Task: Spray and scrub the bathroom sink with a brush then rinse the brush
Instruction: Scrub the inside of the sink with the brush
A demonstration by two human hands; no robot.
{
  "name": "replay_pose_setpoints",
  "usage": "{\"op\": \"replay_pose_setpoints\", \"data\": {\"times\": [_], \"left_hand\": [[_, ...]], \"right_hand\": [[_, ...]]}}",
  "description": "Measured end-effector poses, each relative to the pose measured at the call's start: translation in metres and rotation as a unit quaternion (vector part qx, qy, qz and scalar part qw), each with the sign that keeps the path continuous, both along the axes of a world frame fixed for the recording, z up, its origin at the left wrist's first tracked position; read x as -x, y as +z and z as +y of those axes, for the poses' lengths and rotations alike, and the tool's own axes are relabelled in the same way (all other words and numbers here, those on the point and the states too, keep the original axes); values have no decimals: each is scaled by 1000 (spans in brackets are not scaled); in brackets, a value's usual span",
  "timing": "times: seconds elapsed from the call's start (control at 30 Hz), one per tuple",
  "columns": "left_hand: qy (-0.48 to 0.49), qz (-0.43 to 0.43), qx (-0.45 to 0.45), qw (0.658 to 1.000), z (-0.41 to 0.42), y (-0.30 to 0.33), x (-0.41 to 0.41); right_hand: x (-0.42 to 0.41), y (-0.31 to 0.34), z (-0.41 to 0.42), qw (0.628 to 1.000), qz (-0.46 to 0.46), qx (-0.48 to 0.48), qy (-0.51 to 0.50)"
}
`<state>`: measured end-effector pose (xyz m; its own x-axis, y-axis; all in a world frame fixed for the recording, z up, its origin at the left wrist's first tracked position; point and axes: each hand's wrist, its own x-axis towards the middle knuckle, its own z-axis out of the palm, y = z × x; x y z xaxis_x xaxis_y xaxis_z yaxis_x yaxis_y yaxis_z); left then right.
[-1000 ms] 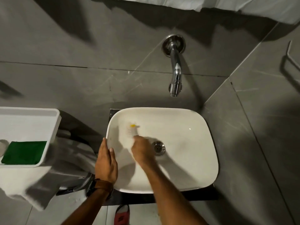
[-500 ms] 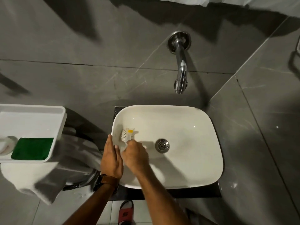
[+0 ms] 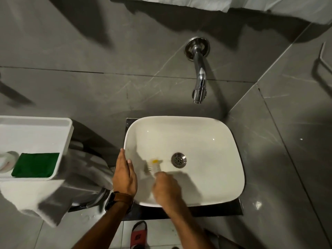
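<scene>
Sink (image 3: pixel 206 133) scrubbing looks midway: right hand (image 3: pixel 166 187), grip closed on the brush (image 3: pixel 153 165), works the basin's left side, left hand (image 3: pixel 124 174) flat on the rim; tap (image 3: pixel 200 83) dry, rinsing remains.

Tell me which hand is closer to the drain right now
Right. The right hand is inside the sink, holding the brush just beside the drain; the left hand rests on the sink's left rim.

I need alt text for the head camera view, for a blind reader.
A right hand scrubs inside a white sink with a small brush near the drain, while the left hand rests on the rim.
</scene>
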<state>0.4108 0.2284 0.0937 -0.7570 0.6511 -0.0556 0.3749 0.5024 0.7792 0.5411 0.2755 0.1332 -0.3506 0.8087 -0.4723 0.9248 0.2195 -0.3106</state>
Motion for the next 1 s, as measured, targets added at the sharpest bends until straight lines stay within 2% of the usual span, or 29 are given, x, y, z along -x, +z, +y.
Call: {"op": "replay_pose_setpoints", "data": {"times": [0.07, 0.13, 0.23, 0.3, 0.4, 0.5, 0.6, 0.7, 0.77, 0.87, 1.0], "left_hand": [[-3, 5, -5, 1000, 0, 0, -1], [-2, 6, -4, 1000, 0, 0, -1], [3, -2, -4, 1000, 0, 1, -1], [4, -7, -7, 1000, 0, 2, -1], [6, -10, -12, 1000, 1, 2, -1], [9, -10, -11, 1000, 1, 2, -1], [8, -3, -8, 1000, 0, 1, -1], [0, -6, -12, 1000, -1, 1, 0], [1, -2, -14, 1000, 0, 2, 0], [0, 1, -18, 1000, 0, 2, 0], [6, -7, -16, 1000, 0, 2, -3]], "right_hand": [[15, 7, -9, 997, 20, -6, 69], [6, 10, 8, 998, -2, -13, 66], [-49, 16, 54, 994, -82, -54, -56], [-98, 19, 80, 973, -133, -114, -149], [-116, 15, 76, 961, -137, -139, -198], [-70, 1, 50, 983, -85, -67, -151], [-9, 0, 19, 998, -25, -4, -51], [27, 8, -3, 998, 36, 39, 31], [32, 12, 5, 994, 72, 67, 42], [38, 13, 48, 982, 156, 109, 3], [84, 14, 71, 924, 292, 160, -188]]}}
